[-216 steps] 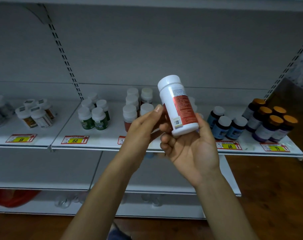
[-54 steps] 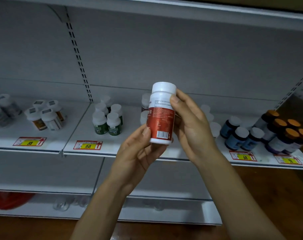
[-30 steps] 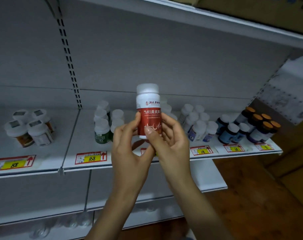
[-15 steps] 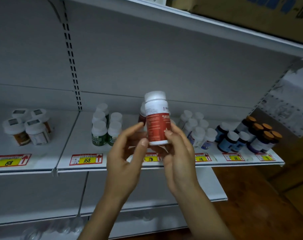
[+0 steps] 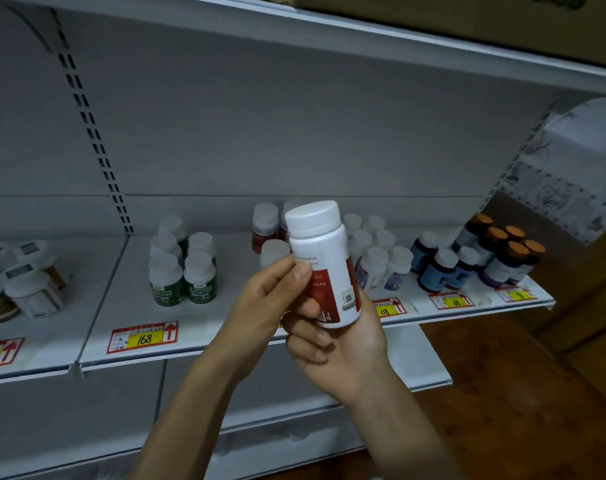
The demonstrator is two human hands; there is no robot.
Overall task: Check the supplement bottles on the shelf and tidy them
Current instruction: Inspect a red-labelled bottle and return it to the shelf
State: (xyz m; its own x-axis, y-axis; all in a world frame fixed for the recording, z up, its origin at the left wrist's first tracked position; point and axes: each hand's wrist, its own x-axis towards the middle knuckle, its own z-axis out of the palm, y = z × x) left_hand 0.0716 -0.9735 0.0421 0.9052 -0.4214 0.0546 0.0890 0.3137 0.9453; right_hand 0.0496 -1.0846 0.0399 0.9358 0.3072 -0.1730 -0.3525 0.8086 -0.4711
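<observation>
jars [image 5: 31, 292] with white lids and brown labels stand at the far left of the shelf [image 5: 97, 306], then a cluster of green-labelled bottles [image 5: 182, 271] behind a yellow price tag [image 5: 143, 337] marked 168. in the middle, held in the air before the shelf, the red-labelled bottle [image 5: 324, 265] sits cap up and slightly tilted: the left hand [image 5: 260, 306] pinches its side between thumb and curled fingers, and the right hand [image 5: 343, 348] has its fingers wrapped round the base. further right stand pale-labelled bottles [image 5: 374, 261], dark blue bottles [image 5: 440, 265] and orange-capped bottles [image 5: 506, 251] at the shelf's end.
</observation>
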